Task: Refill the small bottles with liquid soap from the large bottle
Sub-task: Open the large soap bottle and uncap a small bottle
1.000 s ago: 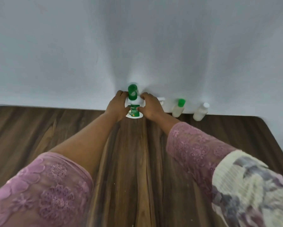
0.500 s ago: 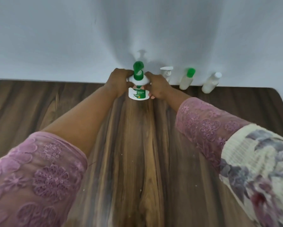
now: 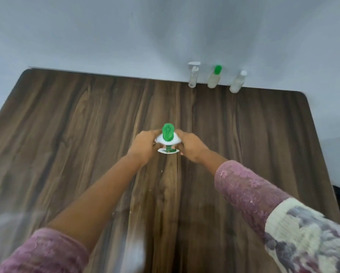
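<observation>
While both hands grip it from opposite sides, the large white soap bottle with a green pump top (image 3: 167, 141) stands upright near the middle of the dark wood-grain bench (image 3: 66, 134). The left hand (image 3: 144, 145) is wrapped against its left flank, and the right hand (image 3: 191, 146) is closed on its right flank, fingers pressed to the plastic. Its contents are hidden by the opaque body and green label. Well apart, along the far bench edge by the pale wall (image 3: 125, 32), three small bottles stand in a row: a clear pump bottle with a white head (image 3: 193, 74), seemingly near empty though blur makes that unsure; a translucent bottle with a green cap (image 3: 214, 77), holding pale liquid; and a translucent bottle with a white cap (image 3: 238, 82), tinted similarly pale.
</observation>
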`<control>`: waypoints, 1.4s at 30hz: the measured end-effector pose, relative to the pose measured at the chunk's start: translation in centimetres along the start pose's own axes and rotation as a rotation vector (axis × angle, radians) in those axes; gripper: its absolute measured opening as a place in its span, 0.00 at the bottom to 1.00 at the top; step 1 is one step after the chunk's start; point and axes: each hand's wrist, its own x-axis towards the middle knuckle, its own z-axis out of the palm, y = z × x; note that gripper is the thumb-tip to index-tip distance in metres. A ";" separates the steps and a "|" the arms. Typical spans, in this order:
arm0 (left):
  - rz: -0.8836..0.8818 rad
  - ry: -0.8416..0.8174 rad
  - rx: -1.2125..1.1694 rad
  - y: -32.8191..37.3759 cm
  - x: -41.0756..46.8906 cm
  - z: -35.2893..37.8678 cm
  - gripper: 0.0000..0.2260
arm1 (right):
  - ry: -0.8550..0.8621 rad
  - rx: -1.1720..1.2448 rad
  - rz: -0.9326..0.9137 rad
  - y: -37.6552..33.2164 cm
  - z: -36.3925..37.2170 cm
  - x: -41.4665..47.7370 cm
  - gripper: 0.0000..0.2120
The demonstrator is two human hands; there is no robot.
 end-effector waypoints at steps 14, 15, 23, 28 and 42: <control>-0.011 -0.030 0.034 2.3 -14.4 4.6 0.24 | -0.102 0.037 -0.007 0.3 5.5 -13.7 0.20; -0.007 -0.030 0.019 2.4 -15.2 4.9 0.24 | -0.107 0.033 -0.008 0.4 5.8 -14.3 0.20; -0.024 -0.029 -0.033 3.4 -18.9 6.4 0.23 | -0.142 0.028 -0.009 0.7 7.2 -17.9 0.21; -0.008 -0.030 -0.005 3.1 -19.4 6.6 0.24 | -0.127 0.010 -0.058 1.1 7.6 -18.4 0.19; -0.031 -0.100 -0.040 2.8 -22.6 7.9 0.23 | -0.187 0.024 -0.089 1.5 8.5 -21.5 0.25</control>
